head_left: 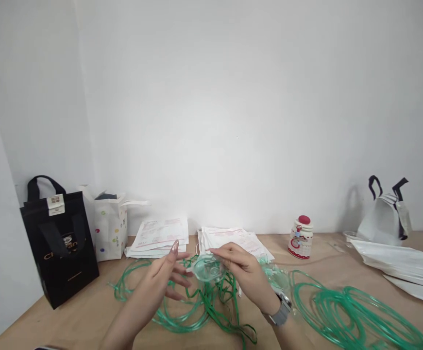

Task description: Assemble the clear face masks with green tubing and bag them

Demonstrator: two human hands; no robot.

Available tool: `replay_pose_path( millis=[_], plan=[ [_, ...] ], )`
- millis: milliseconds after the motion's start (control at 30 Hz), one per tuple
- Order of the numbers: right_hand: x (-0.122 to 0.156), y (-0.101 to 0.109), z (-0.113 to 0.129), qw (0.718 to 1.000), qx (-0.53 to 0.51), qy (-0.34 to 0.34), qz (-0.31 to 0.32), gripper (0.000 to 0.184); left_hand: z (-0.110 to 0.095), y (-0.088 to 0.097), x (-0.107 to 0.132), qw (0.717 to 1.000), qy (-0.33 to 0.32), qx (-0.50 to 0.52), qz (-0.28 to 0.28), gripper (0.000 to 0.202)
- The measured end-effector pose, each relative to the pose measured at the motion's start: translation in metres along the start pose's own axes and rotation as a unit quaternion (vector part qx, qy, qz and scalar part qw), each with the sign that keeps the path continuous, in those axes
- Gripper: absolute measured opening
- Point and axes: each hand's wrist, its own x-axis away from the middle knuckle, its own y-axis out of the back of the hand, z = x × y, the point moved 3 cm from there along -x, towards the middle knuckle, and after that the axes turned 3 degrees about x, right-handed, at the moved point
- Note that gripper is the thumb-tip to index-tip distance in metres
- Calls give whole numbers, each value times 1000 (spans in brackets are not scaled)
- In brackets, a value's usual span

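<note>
A clear green-tinted oxygen mask (207, 269) is held above the table by my right hand (240, 267), whose fingers pinch its upper right edge. My left hand (167, 274) is at the mask's left side, fingers spread and apart, with no object visible in it. Beneath the mask, dark green elastic straps (229, 316) lie in a tangle. Coiled green tubing (182, 323) spreads on the table under and behind my left hand. Another clear mask (279, 278) lies just beyond my right wrist, partly hidden by the forearm.
More green tubing (346, 311) covers the front right. Printed white packets (162, 236) and further packets (233, 238) lie near the wall. A black bag (63, 253), a dotted white bag (109, 231), a red-topped jar (300, 238) and white pouches (400, 265) surround the work area.
</note>
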Motion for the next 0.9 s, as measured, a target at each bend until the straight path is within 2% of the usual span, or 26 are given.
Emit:
replay_pose_path(
  millis=[67, 133, 233, 300, 367, 400, 433, 567, 633, 700, 800, 900],
  plan=[
    [1, 2, 25, 984, -147, 77, -57, 34, 0, -13, 1, 991, 36, 79, 103, 69],
    [3, 5, 39, 959, -244, 113, -84, 32, -2, -25, 4, 967, 52, 147, 199, 64],
    [6, 11, 43, 949, -291, 105, -60, 26, -3, -37, 11, 936, 64, 199, 283, 47],
    [6, 17, 34, 954, -290, 69, -35, 27, -5, -41, 14, 930, 55, 203, 303, 40],
    [5, 22, 12, 975, -222, -17, -15, 33, -8, -40, 16, 935, 34, 202, 291, 35],
    [5, 23, -4, 984, -160, -74, -6, 36, -10, -39, 16, 939, 21, 203, 275, 35],
    [5, 23, -22, 988, -51, -143, 14, 35, -12, -37, 16, 946, 8, 206, 251, 35],
    [11, 8, -87, 958, 92, -267, 54, 25, -13, -23, 14, 968, -7, 219, 125, 50],
    [17, -9, -108, 942, 136, -292, 93, 28, -13, -17, 11, 968, -14, 235, 82, 51],
    [22, -27, -118, 933, 165, -290, 134, 27, -13, -13, 8, 965, -36, 257, 48, 49],
    [27, -51, -124, 926, 202, -270, 173, 26, -15, -7, 5, 961, -56, 271, -5, 46],
    [30, -66, -127, 918, 242, -261, 176, 28, -19, -3, 8, 960, -79, 259, -70, 45]
  ],
)
